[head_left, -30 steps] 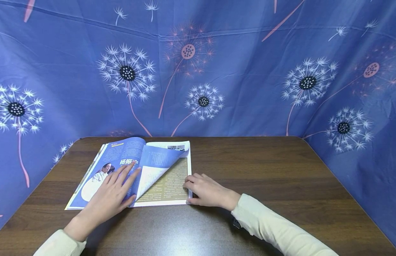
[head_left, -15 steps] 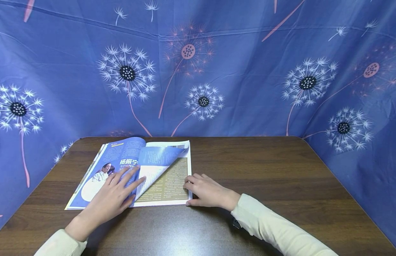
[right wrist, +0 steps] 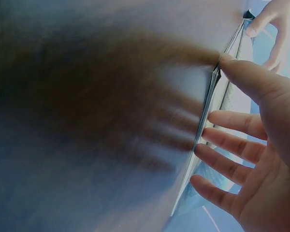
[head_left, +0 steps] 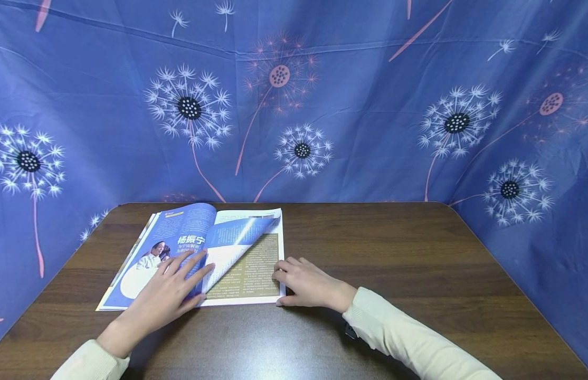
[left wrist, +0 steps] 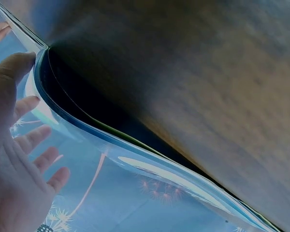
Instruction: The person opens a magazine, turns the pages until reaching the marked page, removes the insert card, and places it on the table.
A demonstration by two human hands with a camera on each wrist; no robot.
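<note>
An open magazine (head_left: 257,279) lies on the left half of the table. My left hand (head_left: 163,298) rests with spread fingers on its blue left page (head_left: 194,219), close to the spine. One leaf (head_left: 234,237) is bent diagonally over the right page, and its curled part reaches the left fingertips. At the magazine's right edge, my right hand (head_left: 313,285) touches the margin with loosely extended fingers, thumb at the near corner. The right wrist view has these fingers (right wrist: 230,162) spread along the page edge. In the left wrist view, the left thumb (left wrist: 19,65) meets the magazine's near edge.
A dark brown wooden table (head_left: 394,248) carries the magazine and extends to the right. Behind and beside it hangs a blue cloth (head_left: 360,132) printed with dandelions. A small black object (head_left: 351,331) shows beneath the right sleeve (head_left: 394,330).
My left hand has slid slightly towards me and to the right, uncovering more of the printed title. The bent leaf has shifted a little in its curl. The right hand has stayed put.
</note>
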